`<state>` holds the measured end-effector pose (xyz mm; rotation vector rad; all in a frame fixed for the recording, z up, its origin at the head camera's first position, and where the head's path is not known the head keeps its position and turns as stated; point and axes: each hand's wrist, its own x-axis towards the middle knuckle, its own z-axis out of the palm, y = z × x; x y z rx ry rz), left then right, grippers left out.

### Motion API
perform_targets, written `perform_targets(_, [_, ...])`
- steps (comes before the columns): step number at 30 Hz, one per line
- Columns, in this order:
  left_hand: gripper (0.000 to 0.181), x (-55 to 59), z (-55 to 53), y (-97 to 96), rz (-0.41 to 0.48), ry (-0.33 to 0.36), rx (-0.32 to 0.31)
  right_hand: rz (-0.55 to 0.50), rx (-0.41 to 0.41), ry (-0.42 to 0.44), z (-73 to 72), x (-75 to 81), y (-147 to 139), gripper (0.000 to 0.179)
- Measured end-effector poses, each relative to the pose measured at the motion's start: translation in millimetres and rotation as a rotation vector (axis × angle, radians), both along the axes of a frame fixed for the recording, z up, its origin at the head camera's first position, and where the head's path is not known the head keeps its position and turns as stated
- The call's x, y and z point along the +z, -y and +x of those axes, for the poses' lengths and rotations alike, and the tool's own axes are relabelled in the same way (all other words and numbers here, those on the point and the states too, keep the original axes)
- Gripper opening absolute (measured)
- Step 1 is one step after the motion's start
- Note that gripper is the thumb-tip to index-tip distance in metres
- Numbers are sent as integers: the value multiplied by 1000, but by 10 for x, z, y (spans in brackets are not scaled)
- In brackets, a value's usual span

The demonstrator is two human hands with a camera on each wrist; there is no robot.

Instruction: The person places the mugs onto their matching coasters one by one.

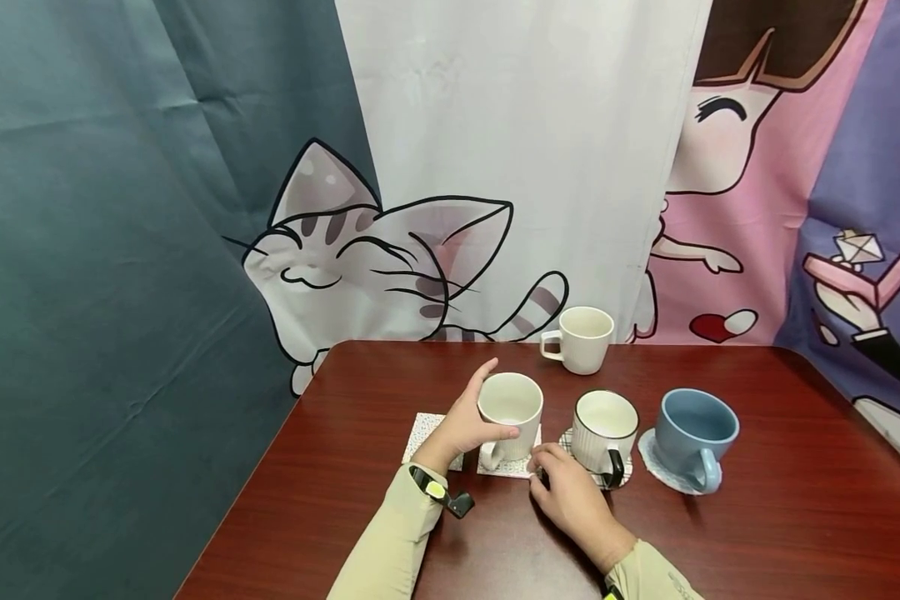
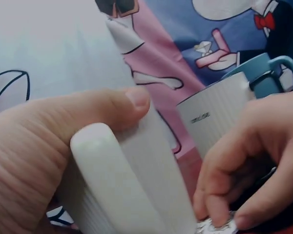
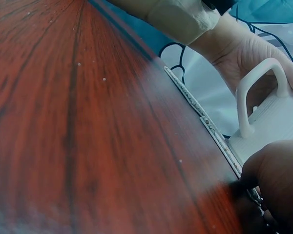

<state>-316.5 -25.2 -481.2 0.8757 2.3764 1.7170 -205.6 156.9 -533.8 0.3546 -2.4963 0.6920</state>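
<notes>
My left hand (image 1: pixel 465 423) grips a white mug (image 1: pixel 526 427) from its left side, thumb near the handle and fingers round the far side. The mug is over a square speckled coaster (image 1: pixel 504 468); its handle (image 2: pixel 115 180) points toward me. With thumb and fingertips, my right hand (image 1: pixel 576 502) pinches the right corner of that coaster. Just right of this hand stands a ribbed white mug (image 1: pixel 596 442) with a black rim and black handle, on a round checked coaster (image 1: pixel 566 439). In the right wrist view, the coaster edge (image 3: pixel 217 136) lies along the tabletop.
Another square speckled coaster (image 1: pixel 424 428) lies partly behind my left wrist. A blue mug (image 1: pixel 686 437) sits on a round pale-blue coaster (image 1: pixel 656 467) at the right. A plain white mug (image 1: pixel 585 342) stands near the back edge of the reddish wooden table (image 1: pixel 817 483). Printed curtains (image 1: pixel 525 150) hang behind.
</notes>
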Motion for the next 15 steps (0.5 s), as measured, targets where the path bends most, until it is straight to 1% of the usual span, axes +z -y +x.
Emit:
perform_targets(5, [114,11,137,-44,-4,18,99,-8,6,-5,5,1,-10,21])
perform_targets(9, [113,10,220,-99,-24,30,158,-4,1,-24,7,-1,-30,21])
perform_targets(12, [112,10,257,-117,-26,34,190,1,10,-38,-1,-11,-32,20])
perform_targets(15, [111,19,285,-119,-24,47,205,0,19,-42,-7,-26,-23,19])
